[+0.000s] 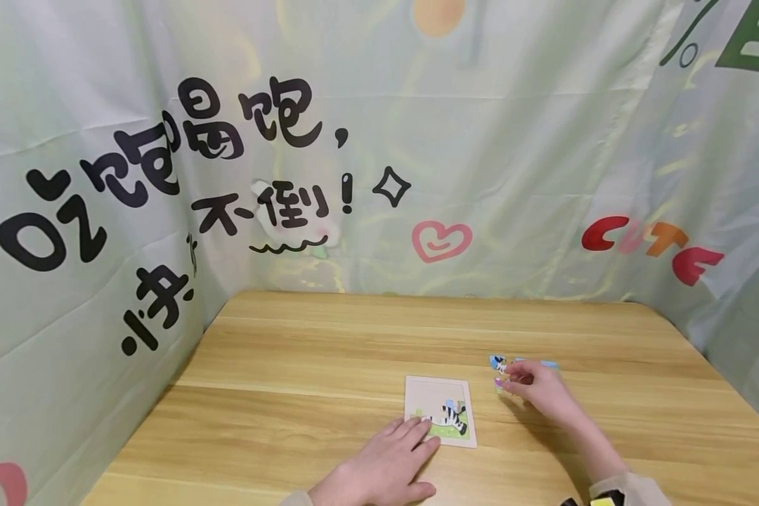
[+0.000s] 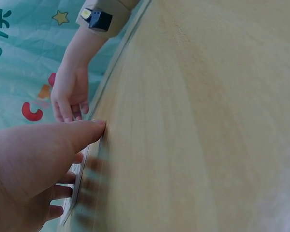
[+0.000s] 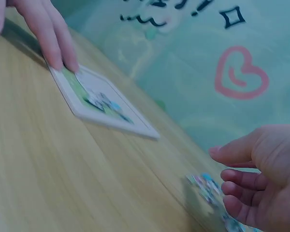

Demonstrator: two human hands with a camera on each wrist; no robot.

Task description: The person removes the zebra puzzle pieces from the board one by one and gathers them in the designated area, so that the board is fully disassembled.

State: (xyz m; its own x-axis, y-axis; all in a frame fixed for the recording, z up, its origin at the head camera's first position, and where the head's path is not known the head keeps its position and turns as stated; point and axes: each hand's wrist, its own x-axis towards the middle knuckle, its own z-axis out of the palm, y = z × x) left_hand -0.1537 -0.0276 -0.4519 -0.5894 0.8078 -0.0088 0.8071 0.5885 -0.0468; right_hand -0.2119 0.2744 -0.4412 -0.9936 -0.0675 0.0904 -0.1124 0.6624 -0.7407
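Currently, head view: left hand (image 1: 387, 460) lies flat on puzzle board (image 1: 431, 393), right hand (image 1: 544, 390) at loose pieces (image 1: 497, 362) right of it; left wrist: nothing pinched; right wrist: grip half-spread, seemingly empty, so careless pinching might scatter loose pieces.

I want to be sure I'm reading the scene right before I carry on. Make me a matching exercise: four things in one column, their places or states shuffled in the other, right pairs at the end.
Things
1. left hand
2. right hand
3. puzzle board
4. heart outline

Places and states
A. pale-rimmed, partly filled with a zebra picture
B. pink, on the cloth backdrop
C. resting partly on the puzzle board
D. right by the loose pieces

Right pairs: 1-C, 2-D, 3-A, 4-B
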